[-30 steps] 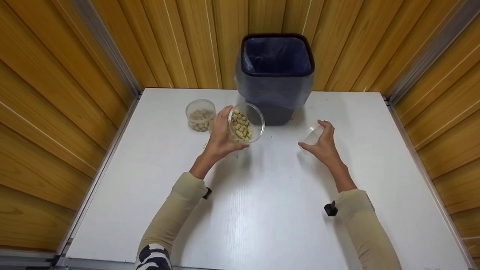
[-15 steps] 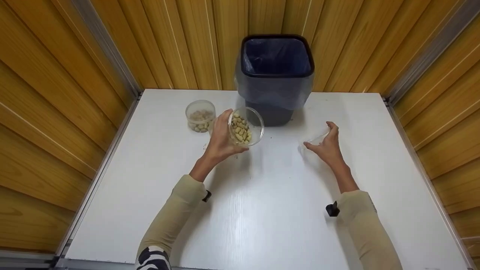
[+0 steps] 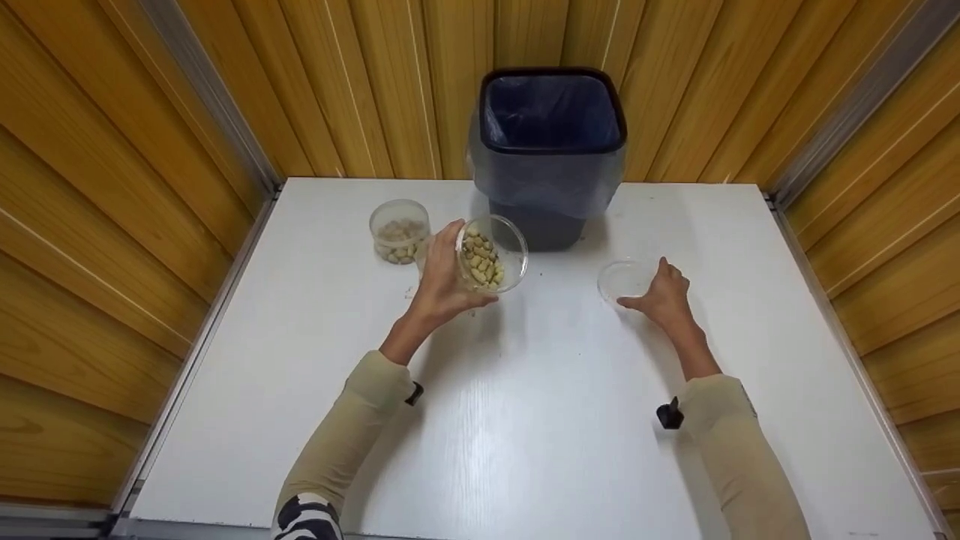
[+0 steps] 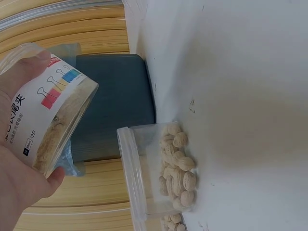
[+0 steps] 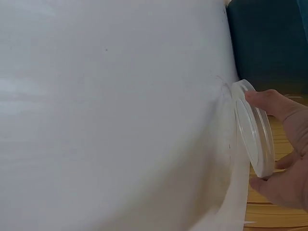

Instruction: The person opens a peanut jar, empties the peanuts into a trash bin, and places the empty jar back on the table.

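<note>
My left hand (image 3: 442, 281) grips a clear plastic jar (image 3: 514, 259), tilted with its mouth toward the head camera. Pale nuts (image 3: 482, 261) lie inside; its label with printed binder clips (image 4: 55, 84) faces the left wrist camera. With thumb and fingers, my right hand (image 3: 660, 292) holds a clear round lid (image 3: 624, 279) by its rim, close to the tabletop. Whether the lid touches the table, I cannot tell. Left of the left hand stands another clear container (image 3: 400, 225) of unshelled peanuts (image 4: 177, 173). Part of a further peanut container (image 4: 168, 222) shows at the left wrist view's lower edge.
A dark bin (image 3: 540, 225) with a translucent bag over its rim stands at the back of the white table (image 3: 525, 420). Wood-patterned walls (image 3: 390, 82) enclose the back and sides. Small crumbs (image 4: 192, 106) lie on the table near the peanuts.
My right hand has moved slightly right and nearer, turning the lid flatter so its round face shows in the head view. The left hand and its jar have dipped only slightly.
</note>
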{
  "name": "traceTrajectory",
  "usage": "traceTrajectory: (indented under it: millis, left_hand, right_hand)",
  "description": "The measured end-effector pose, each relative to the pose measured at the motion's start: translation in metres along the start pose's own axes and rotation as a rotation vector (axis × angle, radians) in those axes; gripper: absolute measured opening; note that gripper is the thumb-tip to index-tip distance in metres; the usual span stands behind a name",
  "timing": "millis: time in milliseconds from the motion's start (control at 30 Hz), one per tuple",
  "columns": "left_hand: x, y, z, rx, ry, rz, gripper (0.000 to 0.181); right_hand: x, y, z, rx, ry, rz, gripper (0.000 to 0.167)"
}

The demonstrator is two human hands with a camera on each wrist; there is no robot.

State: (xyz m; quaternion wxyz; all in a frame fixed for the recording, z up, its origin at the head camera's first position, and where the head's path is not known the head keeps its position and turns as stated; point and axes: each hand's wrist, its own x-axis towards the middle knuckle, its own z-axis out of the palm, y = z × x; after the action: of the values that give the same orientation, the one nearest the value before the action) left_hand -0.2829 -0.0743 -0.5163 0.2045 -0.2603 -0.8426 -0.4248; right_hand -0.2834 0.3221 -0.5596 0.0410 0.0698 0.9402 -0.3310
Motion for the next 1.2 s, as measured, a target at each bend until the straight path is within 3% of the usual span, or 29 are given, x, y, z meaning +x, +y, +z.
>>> traceTrajectory:
  millis: [333,533,767,900,1033,1200]
  left_hand:
    - [-0.004,-0.003,0.003,-0.033,-0.003,-0.016,0.124]
    - [-0.006,-0.003,0.002,-0.024,-0.013,-0.029,0.125]
    - [-0.007,-0.002,0.005,-0.022,-0.016,-0.04,0.126]
    - [-0.007,-0.001,0.005,-0.028,-0.019,-0.049,0.126]
    - [-0.005,0.001,0.005,-0.034,-0.012,-0.053,0.127]
    - [-0.003,0.004,0.006,-0.013,-0.014,-0.053,0.127]
  right_hand:
    - [0.008,0.008,0.003,-0.061,-0.02,0.004,0.112]
    - [0.006,0.014,0.005,-0.073,-0.089,-0.013,0.11]
    - [0.002,0.008,0.001,-0.138,-0.109,-0.022,0.107]
    - [0.0,-0.009,-0.01,-0.098,-0.016,-0.102,0.079]
    - [-0.001,-0.035,-0.026,0.05,0.144,-0.226,0.051]
    - [0.004,-0.073,-0.051,0.211,0.299,-0.287,0.036]
